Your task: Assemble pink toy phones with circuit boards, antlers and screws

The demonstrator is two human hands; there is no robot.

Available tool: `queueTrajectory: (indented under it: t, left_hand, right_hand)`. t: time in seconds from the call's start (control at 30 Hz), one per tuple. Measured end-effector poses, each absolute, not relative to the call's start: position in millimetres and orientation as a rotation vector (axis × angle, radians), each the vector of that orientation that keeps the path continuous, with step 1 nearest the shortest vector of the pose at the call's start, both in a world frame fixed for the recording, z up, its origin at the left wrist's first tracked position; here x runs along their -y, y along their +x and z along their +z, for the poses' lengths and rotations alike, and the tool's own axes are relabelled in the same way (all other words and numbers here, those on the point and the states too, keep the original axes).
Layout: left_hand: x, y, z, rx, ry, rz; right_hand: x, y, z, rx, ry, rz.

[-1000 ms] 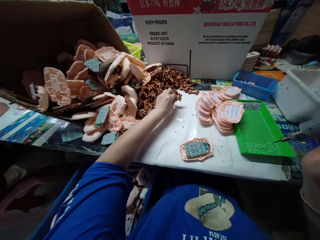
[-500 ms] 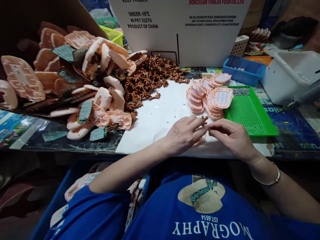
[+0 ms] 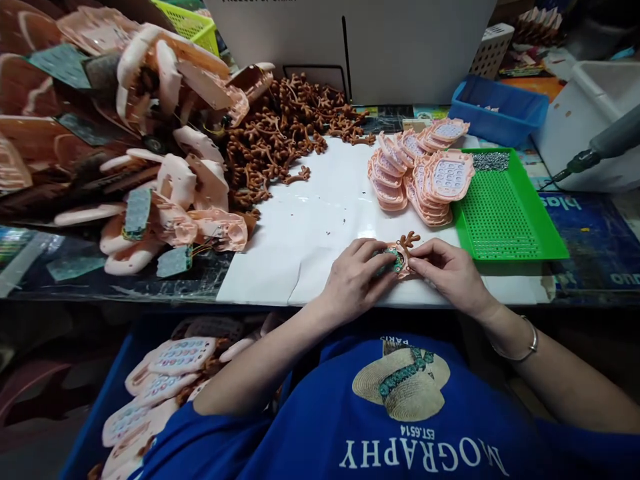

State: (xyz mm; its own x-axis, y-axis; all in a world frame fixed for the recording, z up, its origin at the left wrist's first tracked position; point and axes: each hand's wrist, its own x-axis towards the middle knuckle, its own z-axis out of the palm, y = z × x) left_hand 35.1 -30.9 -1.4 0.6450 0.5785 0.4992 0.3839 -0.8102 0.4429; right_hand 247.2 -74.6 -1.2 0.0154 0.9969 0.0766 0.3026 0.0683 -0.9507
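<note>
My left hand (image 3: 356, 275) is closed around a small pink plastic casing (image 3: 406, 269) just above the front of the white sheet. Part of a green circuit board (image 3: 399, 260) shows inside it, and my fingers hide the rest. A brown antler-shaped piece (image 3: 410, 241) stands up at the casing's far edge. Thumb and fingers of my right hand (image 3: 453, 275) pinch at the base of that antler, against the casing's right side. Beyond my hands lie overlapping stacks of pink keypad covers (image 3: 453, 177).
A green tray (image 3: 507, 217) holds small metal screws (image 3: 491, 161). Brown antler pieces (image 3: 280, 127) are heaped behind, beside pink shells (image 3: 175, 180) with wires. At right are a blue bin (image 3: 497, 110) and a screwdriver (image 3: 595, 152). Finished-looking pink pieces (image 3: 183, 353) fill a box below.
The view has tipped downward. My left hand has turned, bringing the casing and circuit board into sight. The antler now stands upright at the casing's edge, with my right fingers close against it.
</note>
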Motion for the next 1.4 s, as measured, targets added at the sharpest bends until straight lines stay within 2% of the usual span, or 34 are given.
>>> queueTrajectory:
  t: [0.27,0.47,0.7,0.97,1.23,1.4]
  left_hand:
    - [32,37,0,-0.762,2.576,0.98]
    - [30,37,-2,-0.746,2.594,0.996]
    - [30,36,-3,-0.74,2.581,0.996]
    - [31,34,-5,-0.767,2.586,0.907]
    - [32,36,-7,-0.79,2.627,0.893]
    - [33,35,-7,-0.799,2.633,0.864]
  right_hand:
    - [77,247,0,1.437,-1.396,1.019]
    - [72,245,4,1.69,-1.441,0.714]
    - [70,246,3,1.863,-1.391,0.583]
    - [68,242,9,1.994,-1.635,0.127]
    - [53,245,7,1.905,-1.499,0.516]
    - [55,244,3,1.766,-1.499,0.572]
